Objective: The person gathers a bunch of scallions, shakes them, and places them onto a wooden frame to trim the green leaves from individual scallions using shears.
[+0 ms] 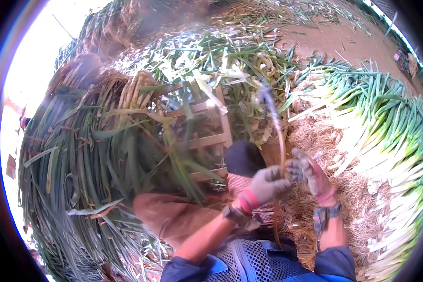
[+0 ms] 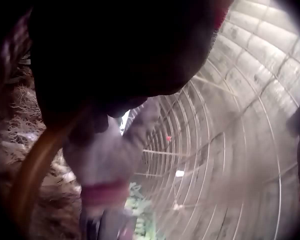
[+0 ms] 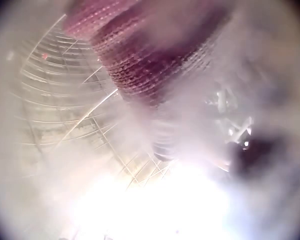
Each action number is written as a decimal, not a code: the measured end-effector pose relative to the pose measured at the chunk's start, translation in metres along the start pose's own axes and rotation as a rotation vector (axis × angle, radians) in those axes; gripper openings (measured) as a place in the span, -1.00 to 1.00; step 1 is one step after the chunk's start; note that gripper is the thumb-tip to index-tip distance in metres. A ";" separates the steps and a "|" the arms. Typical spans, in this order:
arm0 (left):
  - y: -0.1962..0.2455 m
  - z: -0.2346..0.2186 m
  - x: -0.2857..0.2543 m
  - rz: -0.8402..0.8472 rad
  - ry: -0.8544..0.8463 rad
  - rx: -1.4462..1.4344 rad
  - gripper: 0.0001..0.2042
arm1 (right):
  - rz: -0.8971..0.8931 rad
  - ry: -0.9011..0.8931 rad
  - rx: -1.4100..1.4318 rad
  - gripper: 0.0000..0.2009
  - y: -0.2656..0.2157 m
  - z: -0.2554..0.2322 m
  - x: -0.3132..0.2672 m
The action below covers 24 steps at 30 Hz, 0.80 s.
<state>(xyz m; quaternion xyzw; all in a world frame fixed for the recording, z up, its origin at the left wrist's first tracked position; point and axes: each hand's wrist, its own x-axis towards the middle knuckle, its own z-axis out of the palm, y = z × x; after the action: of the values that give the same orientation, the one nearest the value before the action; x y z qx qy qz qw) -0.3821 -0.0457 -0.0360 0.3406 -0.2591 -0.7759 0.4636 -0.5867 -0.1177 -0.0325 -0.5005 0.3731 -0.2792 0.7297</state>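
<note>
A long, thin brown hose-like strip rises in front of the person, its upper end greyish and blurred. The gloved left hand grips it at mid-length, fingers curled; below the hand it runs down over the blue vest. Close beside it on the right is the gloved right hand, its fingers loosely bent and pointing towards the strip; contact is unclear. In the left wrist view the strip curves down from the dark left hand, with the right hand behind. Blur and glare hide the fingers in the right wrist view.
Long green leafy stalks are piled at the left. A wooden slatted frame stands ahead of the seated person's knees. Green onions with pale stems lie along the right, roots inward. Bare soil shows at the far right.
</note>
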 end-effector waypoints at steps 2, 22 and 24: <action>-0.026 0.008 -0.017 -0.013 -0.026 0.206 -0.81 | -0.009 0.063 0.328 -0.35 -0.004 0.019 0.032; 0.050 -0.092 -0.123 0.372 0.780 -0.176 -0.69 | -0.501 -0.378 -1.145 -0.26 0.008 0.136 -0.003; 0.036 -0.114 -0.121 0.421 0.765 -0.133 -0.74 | -0.530 -0.330 -1.269 -0.18 0.000 0.155 -0.001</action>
<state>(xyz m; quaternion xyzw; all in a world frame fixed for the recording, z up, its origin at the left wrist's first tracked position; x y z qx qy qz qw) -0.2335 0.0375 -0.0472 0.5126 -0.0818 -0.4976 0.6949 -0.4596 -0.0360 0.0023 -0.9390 0.2139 -0.0963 0.2517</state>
